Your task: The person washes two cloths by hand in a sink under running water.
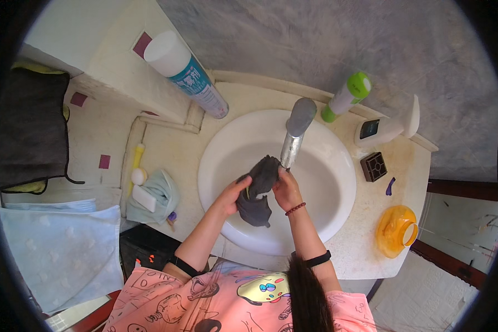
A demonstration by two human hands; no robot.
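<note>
A bunched dark grey cloth [257, 182] hangs between my two hands over a white oval sink [323, 166]. My left hand [234, 195] grips its left side, with the thumb on top. My right hand [287, 189] holds the upper right part of the cloth, just under the spout of the metal faucet [294, 141]. A small strip of yellow-green shows in a fold of the cloth. Some of my fingers are hidden behind it. Whether water runs from the faucet, I cannot tell.
Behind the sink stand an aerosol can [191, 79], a green-capped bottle [344, 99] and a pump bottle [386, 128]. A brown square holder [373, 167] and an orange container [392, 232] are on the right. At left lie a pale green cloth [166, 195] and a white bar-shaped object [144, 198].
</note>
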